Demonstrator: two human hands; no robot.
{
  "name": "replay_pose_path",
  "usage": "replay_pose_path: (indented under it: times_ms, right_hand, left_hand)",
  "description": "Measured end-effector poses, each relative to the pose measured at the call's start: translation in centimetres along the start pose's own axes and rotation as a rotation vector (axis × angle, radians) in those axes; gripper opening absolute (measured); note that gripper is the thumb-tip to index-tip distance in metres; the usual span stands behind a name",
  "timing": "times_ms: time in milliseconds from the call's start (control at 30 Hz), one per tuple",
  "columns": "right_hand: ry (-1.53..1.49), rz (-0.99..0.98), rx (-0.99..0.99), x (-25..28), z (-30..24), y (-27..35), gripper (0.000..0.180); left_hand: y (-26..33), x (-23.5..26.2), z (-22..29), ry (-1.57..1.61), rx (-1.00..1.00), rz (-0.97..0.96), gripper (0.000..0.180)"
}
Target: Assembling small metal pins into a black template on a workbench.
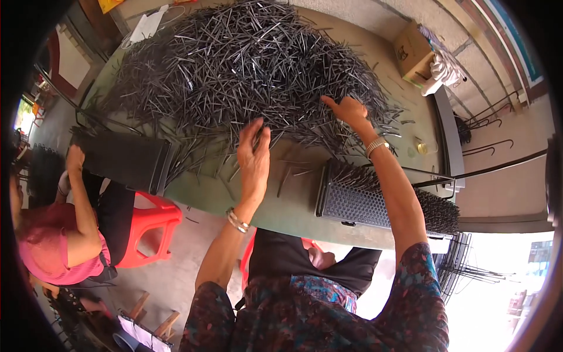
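Note:
A big heap of thin black strips covers the far part of the green table. At its near edge my left hand is open, fingers stretched toward the strips, with none visible in it. Further right, over the heap, my right hand has its thumb stuck out and its fingers curled under. Whatever those fingers may hold is hidden. Below my right forearm stands a black rack with a honeycomb side, with many dark strips poking out along its top and right part.
On the left, a co-worker's hand touches a black box-like rack. A red stool stands beside that person. A cardboard box with white cloth sits at the back right, near a small yellowish round thing. Bent metal rods jut out at right.

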State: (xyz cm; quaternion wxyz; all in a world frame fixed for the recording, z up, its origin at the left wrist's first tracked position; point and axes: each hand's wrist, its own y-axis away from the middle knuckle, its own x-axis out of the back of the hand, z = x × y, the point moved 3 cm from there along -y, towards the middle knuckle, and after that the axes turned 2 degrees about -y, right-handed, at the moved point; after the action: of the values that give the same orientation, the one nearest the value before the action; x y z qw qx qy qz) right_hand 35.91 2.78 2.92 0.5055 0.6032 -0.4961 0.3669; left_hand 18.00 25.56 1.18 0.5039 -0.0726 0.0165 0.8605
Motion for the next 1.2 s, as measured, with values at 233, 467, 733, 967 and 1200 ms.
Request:
replay_pose_path:
  times_ms: [233, 467, 733, 967, 1200]
  right_hand:
    - [0.096, 0.04, -0.063, -1.1, -2.2, -2.3, 0.097]
    - [0.036, 0.053, -0.099, -2.1, -1.3, -2.9, 0.075]
    - [-0.712, 0.103, -0.242, -3.9, 5.5, -6.1, 0.038]
    - [-1.416, -0.052, -0.443, -3.7, 5.2, -3.4, 0.023]
    - [-1.571, -0.237, -0.404, -4.6, 6.3, -4.0, 0.037]
  left_hand:
    - [-5.8, -7.4, 0.5, -0.469, -0.434, -0.164, 0.035]
    - [-10.4, -13.8, -4.2, -0.677, -0.194, -0.249, 0.032]
    - [-12.7, -17.4, -4.0, -1.004, -0.181, -0.36, 0.033]
    - [-13.0, -17.0, -5.2, -1.14, -0.232, -0.259, 0.03]
    - [-12.2, -18.1, -5.1, -1.185, -0.07, -0.321, 0.041]
